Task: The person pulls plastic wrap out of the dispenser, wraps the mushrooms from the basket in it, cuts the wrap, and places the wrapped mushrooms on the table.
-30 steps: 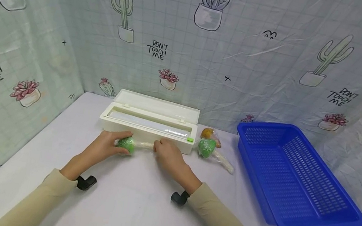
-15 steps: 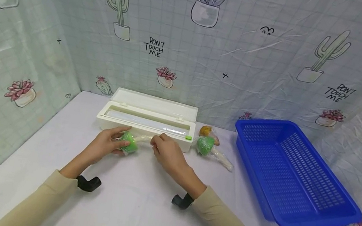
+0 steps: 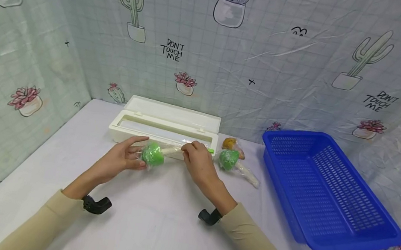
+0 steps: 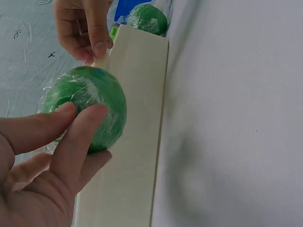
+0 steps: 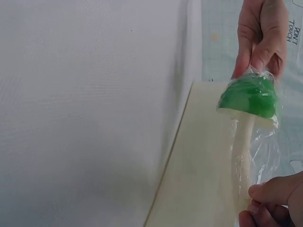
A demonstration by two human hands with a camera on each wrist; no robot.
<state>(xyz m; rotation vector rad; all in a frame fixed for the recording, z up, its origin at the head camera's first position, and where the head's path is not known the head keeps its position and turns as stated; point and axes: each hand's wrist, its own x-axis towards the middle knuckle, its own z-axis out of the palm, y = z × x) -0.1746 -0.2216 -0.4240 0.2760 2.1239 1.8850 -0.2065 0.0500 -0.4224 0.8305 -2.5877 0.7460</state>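
A mushroom with a green cap and a pale stem (image 3: 153,154), wrapped in clear film, is held up in front of the cling film dispenser (image 3: 125,134). My left hand (image 3: 117,159) pinches at the top of its cap, thumb and fingers on the film (image 4: 71,90). At the stem's end, my right hand (image 3: 201,166) pinches with thumb and forefinger. Loose film hangs beside the stem in the right wrist view, where the green cap (image 5: 251,97) tilts toward the left hand. The dispenser's lid (image 3: 175,112) stands up, with a roll of film (image 3: 149,129) inside.
Right of the dispenser lie a second wrapped green mushroom (image 3: 228,159) and a wrapped orange-brown item (image 3: 232,145). A blue plastic basket (image 3: 283,198) stands at the right on the white table (image 3: 153,230). A patterned curtain (image 3: 259,99) rises behind.
Both hands have lifted the mushroom off the table and shifted slightly right. Its green cap has come out from under the left fingers, and the stem now tilts up toward the right hand.
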